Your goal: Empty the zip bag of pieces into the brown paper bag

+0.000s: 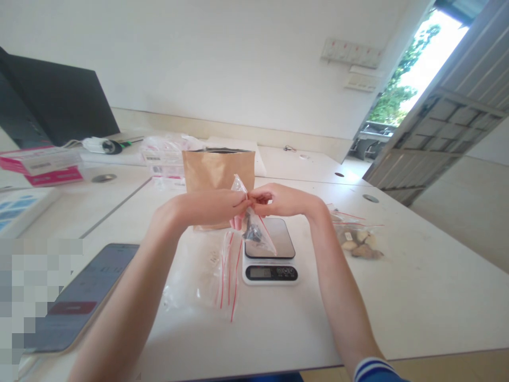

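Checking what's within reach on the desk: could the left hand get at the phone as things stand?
Probably yes. The phone lies flat beside the left forearm with nothing on it, but the left hand is pinching the small zip bag with the right hand.

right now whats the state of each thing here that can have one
small zip bag: held over the scale, pinched at its top by both hands, dark contents inside
left hand: shut on the bag
right hand: shut on the bag
kitchen scale: display lit, platform bare
kraft pouch: upright, top open
phone: screen on
door: open
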The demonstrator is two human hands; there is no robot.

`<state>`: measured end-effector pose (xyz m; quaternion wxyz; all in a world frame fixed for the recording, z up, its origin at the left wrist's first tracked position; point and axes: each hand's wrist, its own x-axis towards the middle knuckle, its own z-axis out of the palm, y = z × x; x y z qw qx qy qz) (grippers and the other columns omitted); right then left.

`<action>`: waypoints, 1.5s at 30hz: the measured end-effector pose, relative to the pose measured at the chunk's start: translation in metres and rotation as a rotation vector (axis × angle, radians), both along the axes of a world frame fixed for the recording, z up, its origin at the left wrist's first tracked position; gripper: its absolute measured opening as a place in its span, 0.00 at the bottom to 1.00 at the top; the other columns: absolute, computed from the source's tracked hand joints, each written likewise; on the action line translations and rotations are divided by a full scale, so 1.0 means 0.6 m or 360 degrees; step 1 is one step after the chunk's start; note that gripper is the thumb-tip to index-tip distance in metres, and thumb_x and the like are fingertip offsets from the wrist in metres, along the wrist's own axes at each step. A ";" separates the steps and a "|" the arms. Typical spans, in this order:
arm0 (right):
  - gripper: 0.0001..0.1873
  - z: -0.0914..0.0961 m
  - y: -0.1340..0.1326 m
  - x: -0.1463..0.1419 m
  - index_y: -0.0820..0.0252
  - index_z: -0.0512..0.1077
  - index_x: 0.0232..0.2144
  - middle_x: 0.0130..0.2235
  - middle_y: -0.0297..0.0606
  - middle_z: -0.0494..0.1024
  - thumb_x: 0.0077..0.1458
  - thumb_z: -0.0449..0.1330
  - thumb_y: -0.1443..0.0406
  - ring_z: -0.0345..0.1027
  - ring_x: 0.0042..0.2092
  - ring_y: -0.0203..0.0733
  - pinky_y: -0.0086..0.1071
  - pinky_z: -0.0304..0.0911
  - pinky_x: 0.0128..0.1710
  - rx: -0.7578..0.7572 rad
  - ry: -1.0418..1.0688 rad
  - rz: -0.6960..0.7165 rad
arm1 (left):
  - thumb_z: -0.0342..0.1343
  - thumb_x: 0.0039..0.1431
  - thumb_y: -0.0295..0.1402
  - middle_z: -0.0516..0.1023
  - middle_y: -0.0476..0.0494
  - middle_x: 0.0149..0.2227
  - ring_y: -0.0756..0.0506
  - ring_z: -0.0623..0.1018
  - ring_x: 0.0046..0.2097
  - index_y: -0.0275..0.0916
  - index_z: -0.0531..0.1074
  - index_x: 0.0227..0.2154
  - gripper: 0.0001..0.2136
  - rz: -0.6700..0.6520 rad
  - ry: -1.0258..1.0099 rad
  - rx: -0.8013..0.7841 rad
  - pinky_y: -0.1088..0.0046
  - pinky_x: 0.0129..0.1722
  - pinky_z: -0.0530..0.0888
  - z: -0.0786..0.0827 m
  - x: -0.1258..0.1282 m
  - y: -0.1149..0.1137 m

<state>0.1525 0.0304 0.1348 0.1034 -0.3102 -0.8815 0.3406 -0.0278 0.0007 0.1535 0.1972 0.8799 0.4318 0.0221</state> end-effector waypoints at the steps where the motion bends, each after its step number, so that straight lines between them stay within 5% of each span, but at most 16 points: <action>1: 0.06 -0.001 0.002 0.002 0.59 0.62 0.25 0.25 0.27 0.60 0.52 0.52 0.66 0.52 0.28 0.32 0.28 0.48 0.28 -0.0019 0.0000 0.0003 | 0.33 0.63 0.34 0.78 0.45 0.33 0.47 0.74 0.36 0.38 0.70 0.26 0.20 -0.0012 0.0021 -0.0040 0.72 0.41 0.68 0.000 0.000 0.000; 3: 0.07 -0.003 0.008 0.012 0.58 0.60 0.23 0.24 0.27 0.58 0.51 0.53 0.65 0.52 0.27 0.32 0.28 0.48 0.27 0.0015 -0.0025 -0.0060 | 0.33 0.63 0.35 0.77 0.44 0.35 0.47 0.73 0.37 0.39 0.68 0.26 0.19 -0.0035 0.0093 -0.0118 0.71 0.41 0.67 0.000 -0.006 0.002; 8: 0.12 0.000 0.017 0.070 0.57 0.54 0.19 0.22 0.26 0.54 0.49 0.53 0.64 0.51 0.26 0.32 0.28 0.45 0.26 0.0267 -0.0012 -0.0647 | 0.38 0.62 0.44 0.75 0.45 0.33 0.45 0.72 0.34 0.40 0.65 0.27 0.16 0.0183 0.0199 -0.0039 0.70 0.35 0.67 0.002 -0.043 0.010; 24: 0.10 0.019 -0.004 0.076 0.59 0.62 0.21 0.26 0.33 0.71 0.52 0.52 0.62 0.62 0.29 0.34 0.28 0.53 0.27 0.0192 -0.0168 -0.0811 | 0.35 0.62 0.45 0.76 0.44 0.38 0.43 0.73 0.40 0.41 0.66 0.28 0.19 0.0305 0.0240 -0.0171 0.66 0.42 0.66 0.012 -0.040 -0.013; 31: 0.11 0.020 -0.006 0.071 0.59 0.64 0.22 0.25 0.32 0.69 0.53 0.51 0.62 0.63 0.29 0.34 0.28 0.53 0.28 0.0217 -0.0018 -0.0613 | 0.38 0.61 0.46 0.78 0.43 0.40 0.42 0.74 0.41 0.41 0.71 0.30 0.20 0.0358 0.0144 -0.0149 0.67 0.43 0.65 0.011 -0.040 -0.013; 36: 0.11 0.023 -0.007 0.074 0.59 0.64 0.20 0.25 0.34 0.70 0.53 0.50 0.65 0.63 0.30 0.35 0.30 0.56 0.33 0.0282 0.0209 -0.0493 | 0.42 0.57 0.55 0.79 0.43 0.37 0.41 0.74 0.40 0.42 0.76 0.28 0.25 0.0353 -0.0301 -0.0216 0.68 0.44 0.66 0.002 -0.044 -0.001; 41: 0.12 0.018 0.001 0.072 0.56 0.56 0.17 0.21 0.31 0.63 0.51 0.51 0.67 0.59 0.26 0.36 0.32 0.57 0.30 0.0306 0.0906 -0.0411 | 0.40 0.61 0.53 0.73 0.42 0.21 0.45 0.72 0.27 0.39 0.72 0.16 0.29 0.0482 -0.1025 -0.0166 0.71 0.36 0.69 -0.039 -0.026 0.049; 45: 0.15 0.014 0.006 0.063 0.54 0.54 0.18 0.21 0.32 0.60 0.54 0.50 0.59 0.58 0.25 0.38 0.35 0.61 0.31 0.0330 0.1181 -0.0567 | 0.47 0.60 0.50 0.76 0.38 0.24 0.42 0.76 0.30 0.37 0.76 0.23 0.23 0.0546 -0.1834 -0.0616 0.69 0.35 0.72 -0.076 0.031 0.073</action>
